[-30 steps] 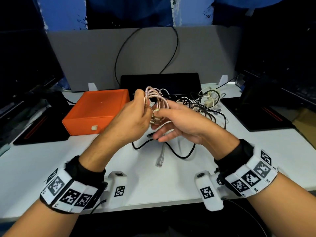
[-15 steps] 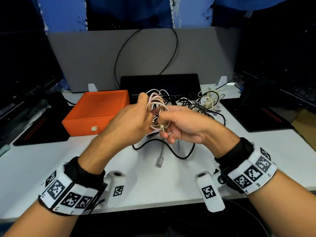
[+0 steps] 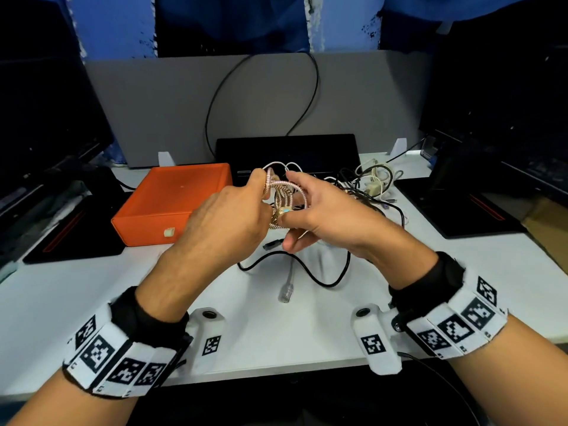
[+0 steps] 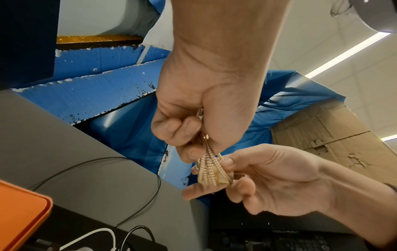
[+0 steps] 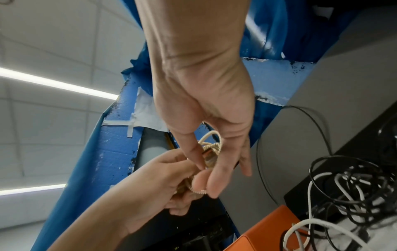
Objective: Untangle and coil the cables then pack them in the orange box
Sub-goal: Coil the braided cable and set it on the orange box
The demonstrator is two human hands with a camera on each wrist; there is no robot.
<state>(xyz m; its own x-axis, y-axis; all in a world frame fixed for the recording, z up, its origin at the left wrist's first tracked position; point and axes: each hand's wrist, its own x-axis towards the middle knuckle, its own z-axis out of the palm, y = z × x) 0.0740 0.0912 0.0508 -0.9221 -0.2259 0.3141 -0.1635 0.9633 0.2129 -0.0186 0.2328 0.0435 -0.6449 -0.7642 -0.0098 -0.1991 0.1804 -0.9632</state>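
Both hands hold a pink, spring-wrapped cable [image 3: 281, 192] wound into small loops, raised above the desk in the head view. My left hand [image 3: 242, 210] grips the bundle of loops [image 4: 209, 167] in curled fingers. My right hand [image 3: 302, 207] pinches the cable's gold plug end [image 3: 281, 212] between thumb and fingers against the loops [image 5: 211, 146]. The closed orange box [image 3: 175, 198] sits on the desk just left of the hands. A tangle of black and white cables [image 3: 365, 192] lies behind and right of my right hand.
A loose black cable [image 3: 307, 269] and a clear network plug [image 3: 286, 292] lie on the white desk [image 3: 92, 290] under the hands. A black keyboard [image 3: 289, 152] sits at the back before a grey partition. Dark monitors and pads flank both sides.
The pink coil has been turned and tightened between the hands. My right hand has shifted from below the coil to pinch the plug end against the loops.
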